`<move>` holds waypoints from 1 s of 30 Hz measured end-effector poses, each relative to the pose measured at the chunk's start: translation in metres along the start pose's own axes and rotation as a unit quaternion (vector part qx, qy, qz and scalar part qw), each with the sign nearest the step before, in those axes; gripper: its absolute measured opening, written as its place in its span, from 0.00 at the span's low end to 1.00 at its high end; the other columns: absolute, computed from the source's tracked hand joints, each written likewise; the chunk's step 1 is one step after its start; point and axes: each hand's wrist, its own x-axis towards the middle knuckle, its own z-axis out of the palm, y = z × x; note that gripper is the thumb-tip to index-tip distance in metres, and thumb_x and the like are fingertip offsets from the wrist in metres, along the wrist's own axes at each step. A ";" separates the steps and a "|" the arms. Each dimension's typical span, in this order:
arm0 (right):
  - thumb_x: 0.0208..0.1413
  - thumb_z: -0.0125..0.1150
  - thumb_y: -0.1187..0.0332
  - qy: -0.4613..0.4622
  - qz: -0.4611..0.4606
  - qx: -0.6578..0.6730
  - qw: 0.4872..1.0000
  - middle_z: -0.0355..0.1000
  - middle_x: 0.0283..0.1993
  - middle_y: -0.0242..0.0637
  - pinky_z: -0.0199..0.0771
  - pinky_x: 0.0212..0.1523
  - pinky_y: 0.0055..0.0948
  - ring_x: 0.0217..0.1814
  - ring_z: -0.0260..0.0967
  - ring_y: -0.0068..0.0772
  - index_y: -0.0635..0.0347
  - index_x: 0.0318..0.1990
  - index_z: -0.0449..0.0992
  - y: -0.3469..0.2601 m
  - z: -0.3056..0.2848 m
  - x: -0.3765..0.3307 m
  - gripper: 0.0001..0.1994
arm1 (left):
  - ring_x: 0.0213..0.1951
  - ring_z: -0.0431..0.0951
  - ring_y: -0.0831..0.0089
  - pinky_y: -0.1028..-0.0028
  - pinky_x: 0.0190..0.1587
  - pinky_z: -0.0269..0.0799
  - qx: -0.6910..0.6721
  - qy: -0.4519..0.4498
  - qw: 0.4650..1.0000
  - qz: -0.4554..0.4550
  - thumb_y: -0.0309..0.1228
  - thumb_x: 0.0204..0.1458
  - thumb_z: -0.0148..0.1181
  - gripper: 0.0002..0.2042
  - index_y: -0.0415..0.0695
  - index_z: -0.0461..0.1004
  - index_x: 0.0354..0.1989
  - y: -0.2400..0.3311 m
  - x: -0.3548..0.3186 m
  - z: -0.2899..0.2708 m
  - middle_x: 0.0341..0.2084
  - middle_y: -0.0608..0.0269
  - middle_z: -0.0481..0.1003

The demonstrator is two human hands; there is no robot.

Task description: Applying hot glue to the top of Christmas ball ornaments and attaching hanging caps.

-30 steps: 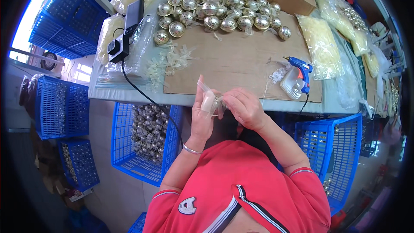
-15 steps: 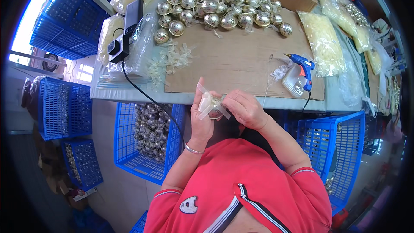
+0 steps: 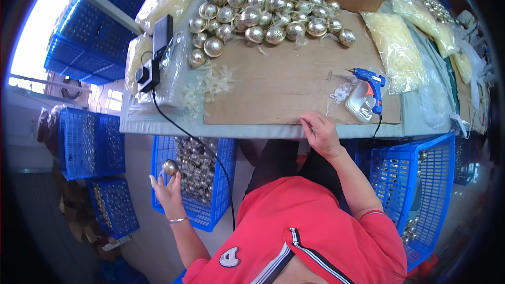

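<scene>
Clear bags of pale yellow filling (image 3: 395,47) line your desk (image 3: 158,126) at the right and far left. Your left hand (image 3: 169,192) pinches a shiny gold ball (image 3: 170,166) at its fingertips, out over the blue crate (image 3: 210,215) of balls below. Your right hand (image 3: 321,132) lies loosely spread and holding nothing on the cardboard sheet (image 3: 279,89) at its near edge.

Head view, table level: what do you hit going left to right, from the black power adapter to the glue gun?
Black box-shaped power adapter → scattered pale translucent plastic bits → brown cardboard sheet → right hand resting on the cardboard's near edge → clear plastic dish → blue hot glue gun.
</scene>
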 end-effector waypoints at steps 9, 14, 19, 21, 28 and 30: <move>0.47 0.58 0.81 0.037 0.053 -0.011 0.998 0.70 0.30 0.43 0.70 0.29 0.32 0.28 0.69 0.42 0.64 0.35 0.72 0.026 0.007 -0.014 0.07 | 0.45 0.73 0.70 0.74 0.39 0.70 0.363 -0.352 0.828 0.242 0.31 0.56 0.52 0.18 0.40 0.65 0.55 -0.088 -0.042 0.228 0.47 0.55 0.71; 0.47 0.57 0.80 0.023 0.021 -0.017 0.999 0.69 0.31 0.44 0.71 0.31 0.36 0.30 0.69 0.46 0.64 0.35 0.71 0.018 0.005 -0.011 0.06 | 0.50 0.70 0.62 0.68 0.50 0.65 0.425 -0.367 0.705 0.433 0.32 0.54 0.55 0.22 0.37 0.61 0.55 -0.152 0.030 0.344 0.49 0.50 0.70; 0.46 0.60 0.76 0.009 0.015 -0.045 0.999 0.69 0.30 0.44 0.70 0.31 0.36 0.32 0.69 0.47 0.62 0.32 0.71 0.025 0.011 -0.021 0.06 | 0.51 0.67 0.50 0.58 0.52 0.63 0.628 -0.258 0.540 0.497 0.46 0.44 0.63 0.34 0.43 0.58 0.57 -0.193 0.051 0.401 0.47 0.47 0.70; 0.46 0.59 0.76 0.032 -0.002 -0.058 0.998 0.69 0.29 0.43 0.70 0.30 0.36 0.31 0.69 0.45 0.62 0.32 0.70 0.024 0.011 -0.019 0.05 | 0.50 0.67 0.49 0.57 0.51 0.63 0.652 -0.243 0.502 0.513 0.48 0.44 0.62 0.33 0.46 0.59 0.57 -0.198 0.050 0.405 0.47 0.46 0.70; 0.45 0.59 0.77 0.036 -0.009 -0.047 0.998 0.69 0.29 0.41 0.70 0.29 0.35 0.29 0.69 0.44 0.61 0.32 0.70 0.017 0.007 -0.019 0.06 | 0.42 0.69 0.55 0.63 0.47 0.65 0.401 -0.319 0.596 0.617 0.37 0.44 0.66 0.22 0.41 0.68 0.46 -0.173 0.017 0.386 0.37 0.53 0.70; 0.45 0.59 0.77 0.035 -0.012 -0.037 0.999 0.69 0.29 0.41 0.71 0.29 0.35 0.29 0.69 0.44 0.61 0.32 0.70 0.013 0.007 -0.021 0.06 | 0.37 0.71 0.63 0.69 0.38 0.70 0.382 -0.315 0.547 0.675 0.34 0.47 0.65 0.19 0.42 0.68 0.45 -0.161 0.015 0.369 0.37 0.57 0.70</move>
